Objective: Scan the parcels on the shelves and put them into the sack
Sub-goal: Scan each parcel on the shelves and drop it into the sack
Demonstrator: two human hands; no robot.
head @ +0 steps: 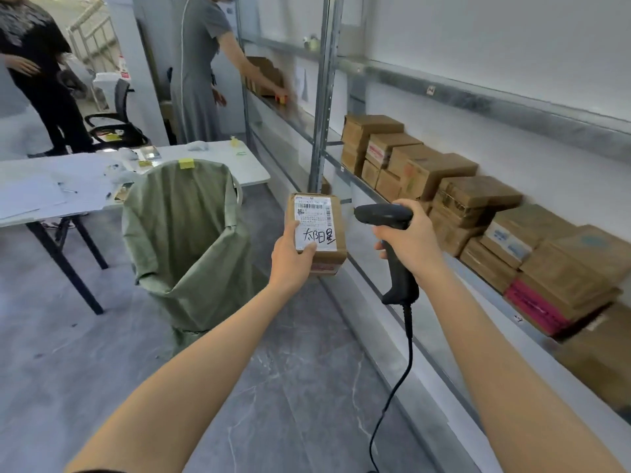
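1 small parcel point(317, 216) sits in my left hand point(290, 261), just right of the sack point(191, 233), thumb across its label. My right hand point(409, 240) grips the scanner point(382, 215), further right of the sack. The cardboard looks stiff and light, so I judge a hold on its lower end suffices.

— What reads on the parcel point(327, 259)?
— Its white label point(316, 221) bears three big handwritten characters point(319, 236), seemingly 太阳星, underlined, toward the label's six o'clock end. At twelve o'clock there is a barcode point(311, 206) and a digit row, too blurred to read.
— The shelved boxes?
— At one o'clock from the parcel, a red-lettered box point(379, 153); at three o'clock, a blue-printed box point(505, 238). Neither is legible.
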